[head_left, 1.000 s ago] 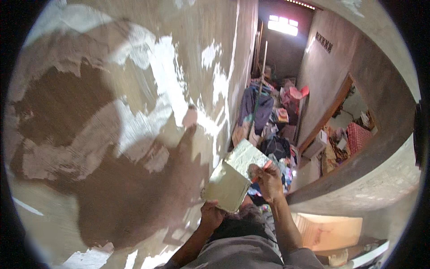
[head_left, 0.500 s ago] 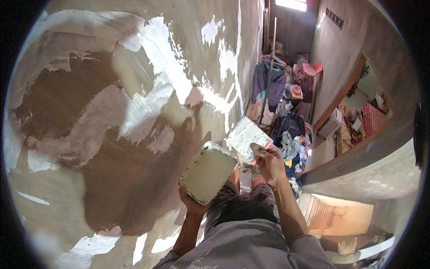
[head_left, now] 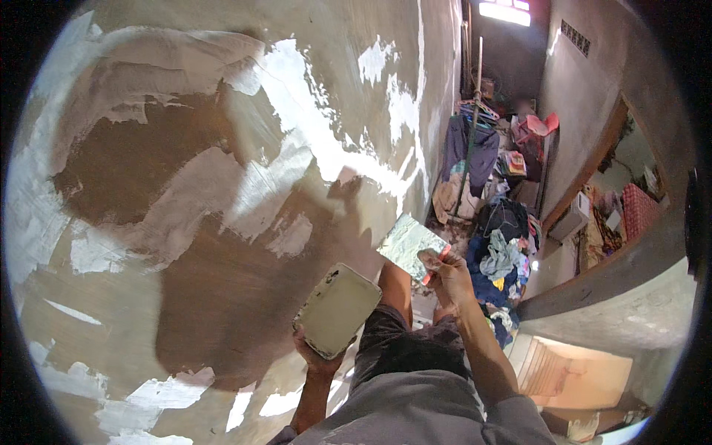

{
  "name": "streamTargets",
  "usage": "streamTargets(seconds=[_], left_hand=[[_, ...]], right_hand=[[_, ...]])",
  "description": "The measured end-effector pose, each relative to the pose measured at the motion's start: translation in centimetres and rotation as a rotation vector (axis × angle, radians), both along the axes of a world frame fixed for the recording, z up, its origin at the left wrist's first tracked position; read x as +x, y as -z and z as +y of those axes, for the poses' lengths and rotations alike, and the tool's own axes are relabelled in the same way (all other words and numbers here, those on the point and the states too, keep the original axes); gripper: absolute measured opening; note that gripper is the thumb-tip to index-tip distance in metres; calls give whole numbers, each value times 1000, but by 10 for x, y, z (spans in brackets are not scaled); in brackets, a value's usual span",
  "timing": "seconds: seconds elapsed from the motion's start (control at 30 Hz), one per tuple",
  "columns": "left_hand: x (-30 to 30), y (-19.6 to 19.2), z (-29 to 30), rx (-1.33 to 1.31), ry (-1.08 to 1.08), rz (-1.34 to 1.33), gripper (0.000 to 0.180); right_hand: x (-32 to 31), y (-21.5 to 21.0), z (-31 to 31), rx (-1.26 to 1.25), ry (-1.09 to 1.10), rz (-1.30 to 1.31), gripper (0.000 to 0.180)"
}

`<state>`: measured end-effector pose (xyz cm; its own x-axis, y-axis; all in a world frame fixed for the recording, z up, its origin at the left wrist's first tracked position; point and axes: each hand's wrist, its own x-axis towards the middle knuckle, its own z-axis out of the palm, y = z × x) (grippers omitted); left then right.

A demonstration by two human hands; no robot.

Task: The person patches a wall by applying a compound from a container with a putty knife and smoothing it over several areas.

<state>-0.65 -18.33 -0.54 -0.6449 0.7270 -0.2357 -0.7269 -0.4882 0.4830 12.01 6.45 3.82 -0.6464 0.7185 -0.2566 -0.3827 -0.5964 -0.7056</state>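
Observation:
In my left hand (head_left: 319, 353) is a shallow rectangular tray (head_left: 360, 275), gripped by its near left edge; its rim is crusted and smooth pale putty (head_left: 337, 311) covers the inside. My right hand (head_left: 449, 280) pinches a wide flat putty scraper (head_left: 408, 243) by its red edge. White putty is smeared over the scraper's face. The scraper hangs just beyond the tray to the right, apart from it. To my left rises a brown-grey wall (head_left: 215, 297) with patches of white putty (head_left: 304, 81); neither tool touches it.
Clothes (head_left: 504, 252) lie heaped ahead to the right, with a dark garment (head_left: 471, 148) hanging by a pole (head_left: 475, 96). A red plastic item (head_left: 541, 124) is behind them. An opening in the right wall shows a white box (head_left: 572, 215) and a red checked item (head_left: 639, 210).
The view has shifted, so the wall and clothes sit farther right and lower. The tray has dropped away from the scraper, leaving a gap between them. Both hands keep their hold.

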Motion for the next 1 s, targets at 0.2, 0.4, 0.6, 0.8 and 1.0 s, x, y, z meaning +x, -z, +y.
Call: streamTargets(seconds=[0.2, 0.4, 0.6, 0.8, 1.0], left_hand=[[-1, -6, 0, -1, 0, 26, 72], [0, 0, -8, -83, -28, 36, 72], [7, 3, -20, -129, -79, 58, 70], [2, 30, -32, -223, -144, 3, 74], [-8, 39, -36, -212, -103, -6, 78]], right_hand=[[-17, 2, -3, 97, -25, 4, 13], [-42, 6, 3, 90, 16, -16, 6], [-90, 46, 17, 157, 105, 33, 7], [-143, 78, 47, 322, 192, -183, 9], [-185, 51, 64, 449, 355, -176, 6]])
